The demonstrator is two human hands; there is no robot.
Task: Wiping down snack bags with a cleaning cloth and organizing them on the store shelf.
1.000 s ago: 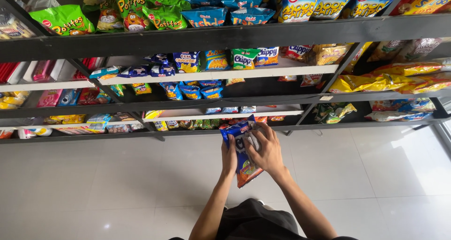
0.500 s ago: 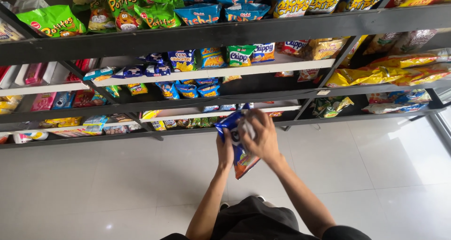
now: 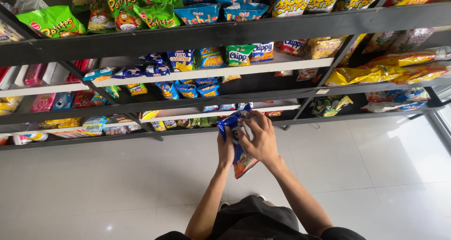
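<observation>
I hold a blue snack bag (image 3: 243, 165) with an orange lower end in front of me, above the white tiled floor. My left hand (image 3: 225, 148) grips its left side. My right hand (image 3: 258, 139) covers the upper front of the bag, fingers curled over its top. The bag's top reaches up close to the lowest shelf edge (image 3: 211, 114) of a black shelving unit. Most of the bag's face is hidden by my right hand.
Black shelves (image 3: 225, 31) run across the view, packed with snack bags: green ones (image 3: 51, 23) top left, blue ones (image 3: 188, 89) in the middle, yellow ones (image 3: 385, 73) at right. White floor tiles (image 3: 376, 174) lie below. My dark-clad legs (image 3: 256, 219) show at the bottom.
Both hands have lifted the blue bag slightly up and toward the lowest shelf. My right hand has slid higher over the bag's top.
</observation>
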